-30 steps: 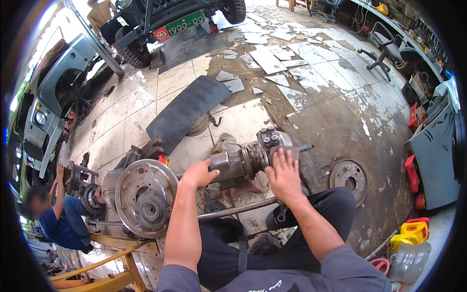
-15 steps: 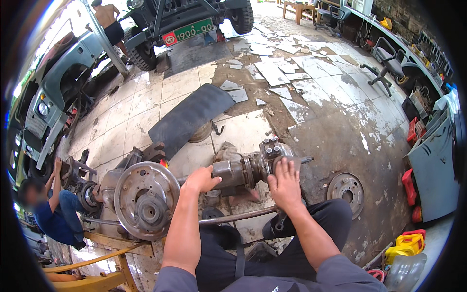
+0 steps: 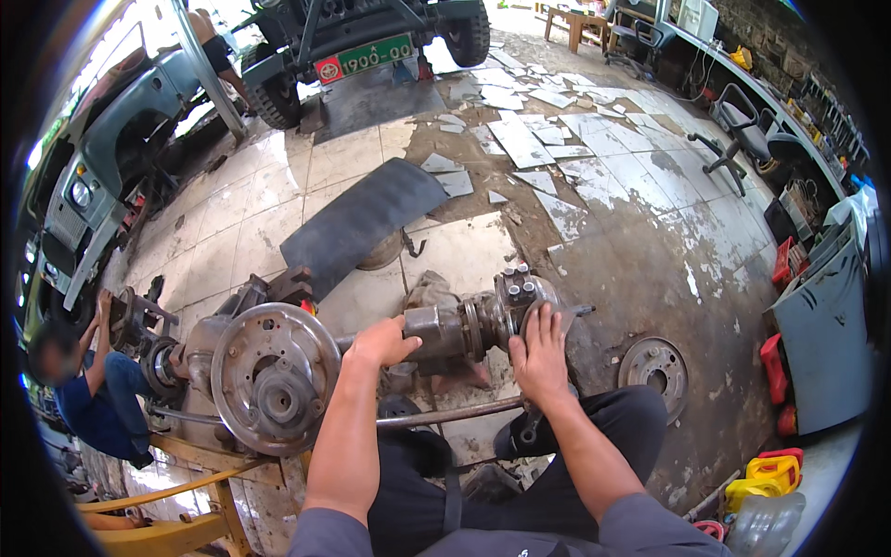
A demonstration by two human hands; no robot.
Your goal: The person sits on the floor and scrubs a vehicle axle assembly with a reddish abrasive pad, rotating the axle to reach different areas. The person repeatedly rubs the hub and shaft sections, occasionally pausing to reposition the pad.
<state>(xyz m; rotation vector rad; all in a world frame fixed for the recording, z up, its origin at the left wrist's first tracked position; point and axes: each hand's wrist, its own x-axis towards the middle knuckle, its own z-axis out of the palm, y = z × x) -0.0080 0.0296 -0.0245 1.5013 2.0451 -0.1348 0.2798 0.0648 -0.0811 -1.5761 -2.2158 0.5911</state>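
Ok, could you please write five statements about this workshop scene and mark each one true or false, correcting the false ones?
1. The left hand touches the axle housing. True.
2. The right hand is closed into a fist. False: its fingers are extended, against the end of the axle housing.
3. The dark curved panel lies beyond the axle housing. True.
4. The loose round brake backing plate lies to the person's left. False: it lies on the floor to the right.
5. The co-worker in the dark blue shirt is standing upright. False: the co-worker is low down, legs bent.
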